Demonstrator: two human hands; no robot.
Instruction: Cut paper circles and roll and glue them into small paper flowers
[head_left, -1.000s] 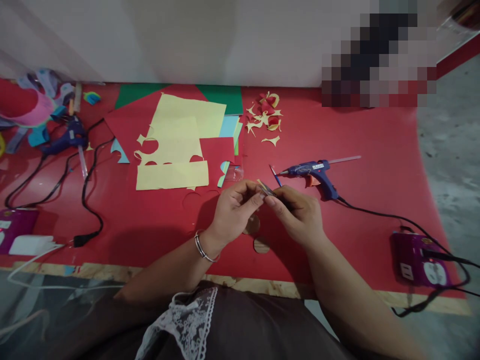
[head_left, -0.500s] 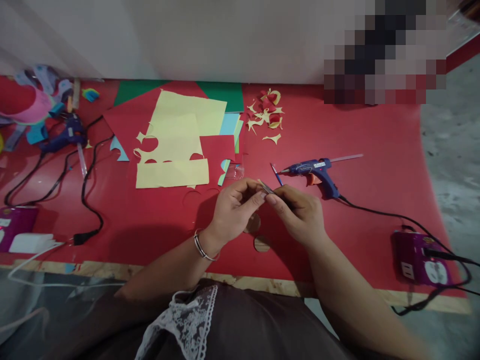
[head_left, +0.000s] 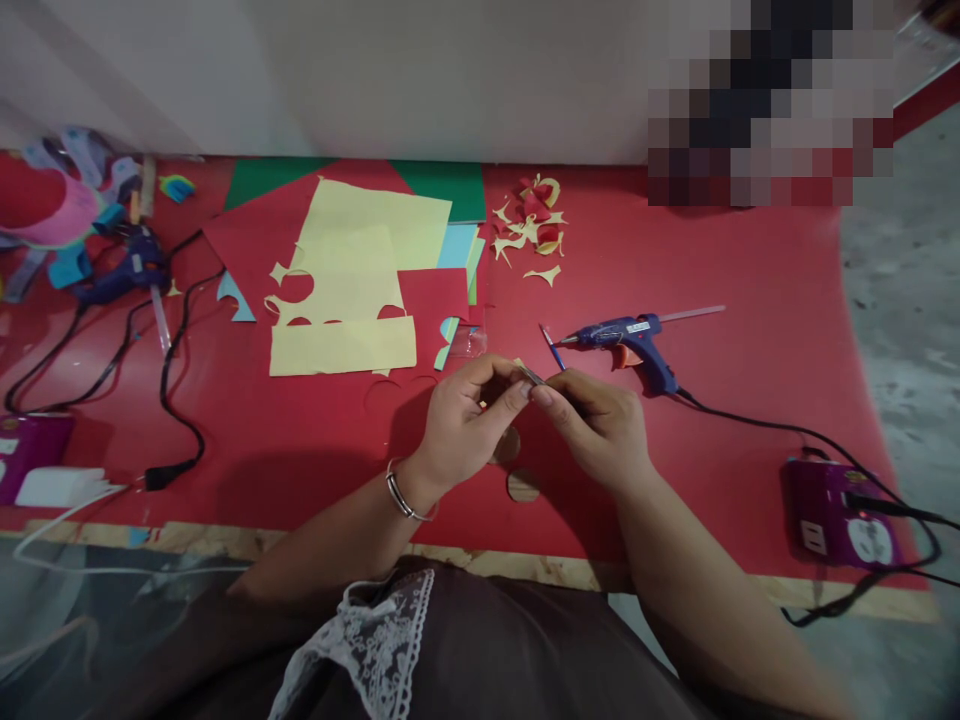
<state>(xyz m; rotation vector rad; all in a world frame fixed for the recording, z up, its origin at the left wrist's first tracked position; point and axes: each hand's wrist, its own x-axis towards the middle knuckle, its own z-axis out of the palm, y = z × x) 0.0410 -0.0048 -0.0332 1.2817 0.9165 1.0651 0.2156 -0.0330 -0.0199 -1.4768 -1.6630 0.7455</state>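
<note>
The left hand and the right hand are gripping a small, thin, greyish piece between closed fingertips, above the front-middle of the red worktop. Two flat, round brown discs are lying below, toward the front edge. A blue plastic glue gun with an orange trigger is resting right of them, near the right hand.

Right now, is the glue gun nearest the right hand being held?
No, the glue gun lies on the red table, while the left hand and right hand hold a small thin piece.
</note>
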